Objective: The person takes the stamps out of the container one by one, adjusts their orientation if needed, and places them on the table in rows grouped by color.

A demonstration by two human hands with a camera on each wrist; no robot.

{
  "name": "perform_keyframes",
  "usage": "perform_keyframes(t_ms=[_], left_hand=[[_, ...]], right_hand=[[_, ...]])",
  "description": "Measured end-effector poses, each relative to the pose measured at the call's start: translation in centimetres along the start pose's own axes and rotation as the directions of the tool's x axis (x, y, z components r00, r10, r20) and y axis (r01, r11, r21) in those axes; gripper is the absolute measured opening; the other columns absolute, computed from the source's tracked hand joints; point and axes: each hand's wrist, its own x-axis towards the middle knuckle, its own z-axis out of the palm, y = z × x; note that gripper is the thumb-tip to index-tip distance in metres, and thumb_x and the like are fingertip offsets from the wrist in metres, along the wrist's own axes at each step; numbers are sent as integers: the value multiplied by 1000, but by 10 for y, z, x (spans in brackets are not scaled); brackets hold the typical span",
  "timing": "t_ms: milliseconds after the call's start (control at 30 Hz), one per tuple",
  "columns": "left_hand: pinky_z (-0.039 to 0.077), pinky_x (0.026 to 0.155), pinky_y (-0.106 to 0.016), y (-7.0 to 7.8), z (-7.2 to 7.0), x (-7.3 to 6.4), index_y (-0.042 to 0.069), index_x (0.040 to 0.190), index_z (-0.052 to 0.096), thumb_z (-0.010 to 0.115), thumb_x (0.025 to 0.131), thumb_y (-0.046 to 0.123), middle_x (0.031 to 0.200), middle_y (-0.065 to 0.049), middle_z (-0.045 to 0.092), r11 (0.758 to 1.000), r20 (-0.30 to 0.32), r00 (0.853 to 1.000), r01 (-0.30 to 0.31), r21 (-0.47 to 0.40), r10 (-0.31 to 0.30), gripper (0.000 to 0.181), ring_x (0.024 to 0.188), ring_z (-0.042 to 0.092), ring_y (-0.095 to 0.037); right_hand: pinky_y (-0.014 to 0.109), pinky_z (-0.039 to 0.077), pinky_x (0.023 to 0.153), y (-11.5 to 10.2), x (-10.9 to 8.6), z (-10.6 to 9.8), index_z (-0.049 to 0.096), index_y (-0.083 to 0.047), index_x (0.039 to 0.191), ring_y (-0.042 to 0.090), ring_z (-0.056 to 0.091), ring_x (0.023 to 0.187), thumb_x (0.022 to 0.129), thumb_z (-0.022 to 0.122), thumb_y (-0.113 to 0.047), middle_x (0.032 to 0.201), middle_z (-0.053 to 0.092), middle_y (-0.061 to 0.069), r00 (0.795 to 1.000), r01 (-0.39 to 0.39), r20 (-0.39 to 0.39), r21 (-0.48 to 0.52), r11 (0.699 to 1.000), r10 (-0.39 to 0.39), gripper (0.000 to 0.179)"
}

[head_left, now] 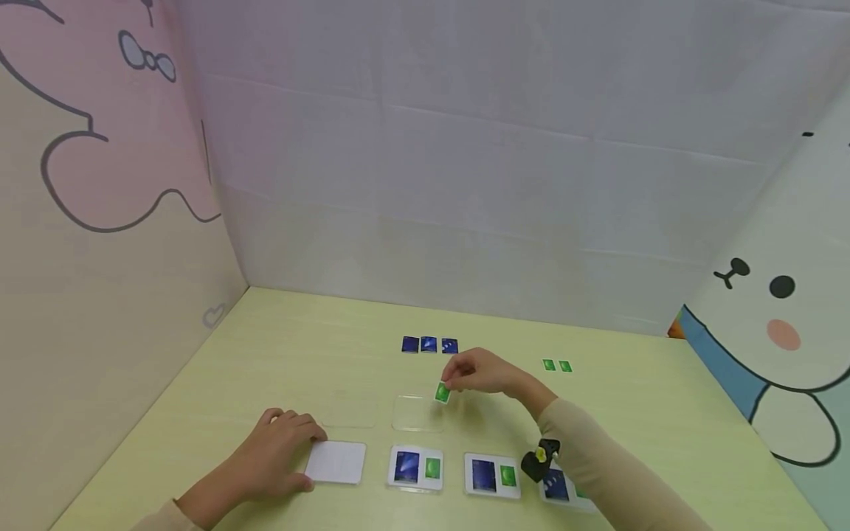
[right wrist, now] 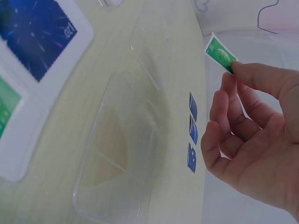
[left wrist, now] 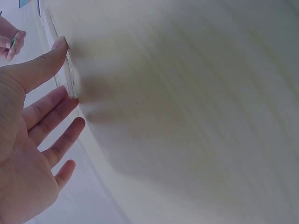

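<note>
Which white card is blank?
The leftmost white card, touched by the left hand; the other three cards each show a blue picture and a green picture.

Upside-down "120", apparently, on blue stamp point(right wrist: 39, 32)

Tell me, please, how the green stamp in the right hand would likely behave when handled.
The green stamp is probably very light, being small and thin. It seems fairly stiff: pinched at one end by the right hand, it sticks out without visibly drooping. Lying flat, it would likely slide rather than roll.
</note>
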Motion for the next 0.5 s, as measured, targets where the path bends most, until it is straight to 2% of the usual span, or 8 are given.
perform_keyframes(t_ms=[167,500], left_hand=[[36,93,-52,1,0,0,21,103,65,86,59,40,104,9,65,1000,2,1000,4,8,-4,52,97,57,-16],[37,93,-52,-1,1,0,22,103,65,86,59,41,105,9,66,1000,-1,1000,-1,12,1,53,97,58,-16]], right_hand=[[25,47,75,10,-1,-6,69,-10,97,12,54,80,90,65,-19,89,68,1,998,51,22,-11,999,-50,12],[25,47,77,30,-5,-25,68,-10,96,14,54,82,91,64,-20,90,67,2,996,58,73,-16,998,-57,12]])
